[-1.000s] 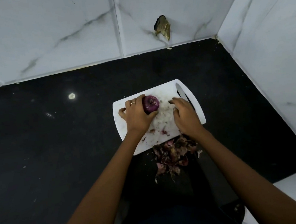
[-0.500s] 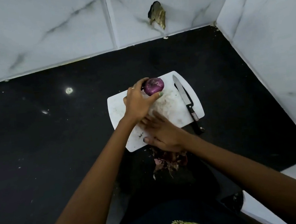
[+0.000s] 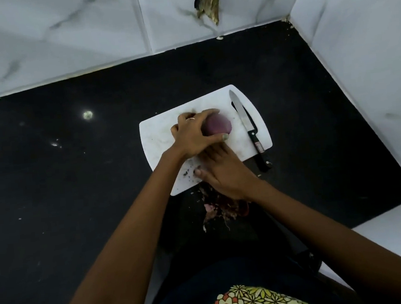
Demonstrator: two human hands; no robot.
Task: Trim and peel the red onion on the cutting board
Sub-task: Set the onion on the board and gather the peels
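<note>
A peeled purple red onion [image 3: 217, 124] is over the middle of the white cutting board [image 3: 159, 141]. My left hand [image 3: 194, 135] grips it from the left, fingers over the top and thumb under its near side. My right hand [image 3: 223, 171] lies flat with straight fingers on the board's near part, partly under my left hand, beside dark crumbs of skin. A black-handled knife [image 3: 248, 127] lies free along the board's right edge, tip pointing away.
A heap of onion skins [image 3: 224, 210] lies on the black counter [image 3: 62, 177] just in front of the board, partly hidden by my right wrist. White marble walls close the back and right. A white ledge [image 3: 398, 238] is at the near right.
My left hand lifted the onion off the board and has brought it back down toward the middle. My right hand left the knife side and swept to the board's near edge.
</note>
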